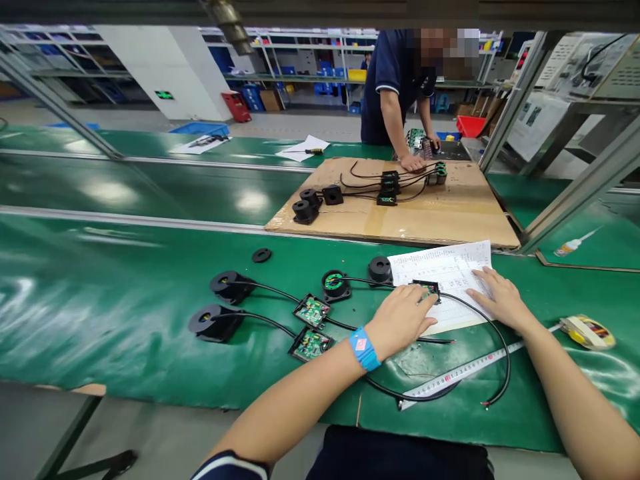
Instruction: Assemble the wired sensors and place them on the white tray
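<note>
My left hand [406,316], with a blue wristband, reaches over a black-framed circuit board [426,288]; its fingers cover part of the board, and whether they grip it cannot be made out. A black cable joins this board to a round housing with a green board [335,285]. My right hand [501,298] lies with fingers apart on a printed sheet [463,260]. Below the hands, a tape measure [587,332] has its blade [465,371] pulled out to the left. Two more open boards [312,310] [311,343] are wired to black housings [231,287] [215,323] at the left.
Beyond the bench [125,287], a cardboard sheet [345,230] carries several black housings and wired boards [387,188]. A person [395,100] leans over its far side, one hand on it. A black disc [261,255] and another housing [381,269] lie nearer. Metal posts [560,180] rise at the right.
</note>
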